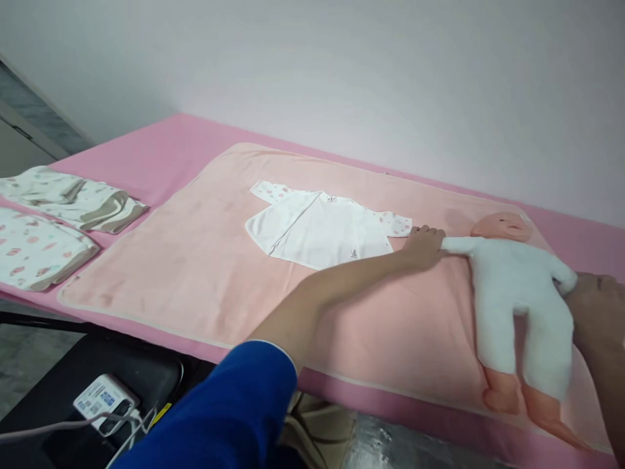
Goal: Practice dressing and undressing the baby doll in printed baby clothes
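Note:
A baby doll (520, 280) with a white cloth body and orange head and feet lies on its back at the right of the peach mat. My left hand (424, 247) is closed around the end of one doll arm, hiding the doll's hand. At the right edge, my right hand (596, 303) is closed at the end of the other arm, partly blurred and cut off by the frame. Just left of my left hand, a white baby shirt (317, 228) with patterned sleeves lies spread flat, one cuff almost at my fingers.
The peach mat (185, 260) covers a pink-topped table (156, 143) against a pale wall. Folded patterned baby clothes (43, 251) lie at the left, with another folded garment (73, 195) behind. Below, a white device (105, 400) with cables sits on a black chair (131, 365).

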The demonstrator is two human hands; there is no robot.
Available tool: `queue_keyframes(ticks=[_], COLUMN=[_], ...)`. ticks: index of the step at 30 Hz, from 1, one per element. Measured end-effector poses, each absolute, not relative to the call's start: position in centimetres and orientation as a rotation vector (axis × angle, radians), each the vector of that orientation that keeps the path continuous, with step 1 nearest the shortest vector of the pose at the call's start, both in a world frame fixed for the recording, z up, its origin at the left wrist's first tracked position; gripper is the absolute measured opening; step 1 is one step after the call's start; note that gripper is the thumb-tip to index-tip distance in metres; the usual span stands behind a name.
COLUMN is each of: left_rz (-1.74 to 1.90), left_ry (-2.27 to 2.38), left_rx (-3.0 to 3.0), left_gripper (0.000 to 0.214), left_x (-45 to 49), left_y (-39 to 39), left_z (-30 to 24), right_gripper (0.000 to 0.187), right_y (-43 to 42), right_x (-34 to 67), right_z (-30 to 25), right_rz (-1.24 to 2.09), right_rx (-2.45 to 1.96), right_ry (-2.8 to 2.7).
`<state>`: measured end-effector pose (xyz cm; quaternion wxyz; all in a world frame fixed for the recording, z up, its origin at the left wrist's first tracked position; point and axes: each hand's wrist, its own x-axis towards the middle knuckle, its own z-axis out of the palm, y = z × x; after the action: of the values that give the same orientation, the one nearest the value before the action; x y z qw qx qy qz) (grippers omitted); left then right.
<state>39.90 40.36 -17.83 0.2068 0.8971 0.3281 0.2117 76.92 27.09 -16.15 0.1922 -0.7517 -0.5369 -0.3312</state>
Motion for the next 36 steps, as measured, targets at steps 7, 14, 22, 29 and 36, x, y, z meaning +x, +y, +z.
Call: queue_keyframes(ticks=[7,14,22,29,36], left_rz=[0.661,0.463,0.407,0.790,0.560], left_ry=[0.950,1.557,1.874,1.631,1.316], left_rx=[2.551,2.521,2.352,2.562,2.669], left_gripper=[0.053,0.056,0.054,0.038,0.032], left_x=[21.5,5.1,-1.5,-1.3,-1.6], left_y=[44.4,46.1,45.6,42.3,42.0], left_z=[-14.5,-13.5,-16.2,-18.4,-18.7], right_gripper=[0.064,0.062,0.049,0.063,0.060], right_y=[29.1,36.5,40.5,36.8,42.0], right_x=[64.4,47.8,40.3,33.1,22.3], right_z=[-11.0,-9.8,-12.6,-12.5,-11.2], right_rz=[-0.814,-0.537,-0.281,-0.168,0.070], right_rx=[-2.126,-1.809,-1.831,-1.727,-1.495], right_ry=[-1.780,-2.311,-2.313,-2.199,-2.508])
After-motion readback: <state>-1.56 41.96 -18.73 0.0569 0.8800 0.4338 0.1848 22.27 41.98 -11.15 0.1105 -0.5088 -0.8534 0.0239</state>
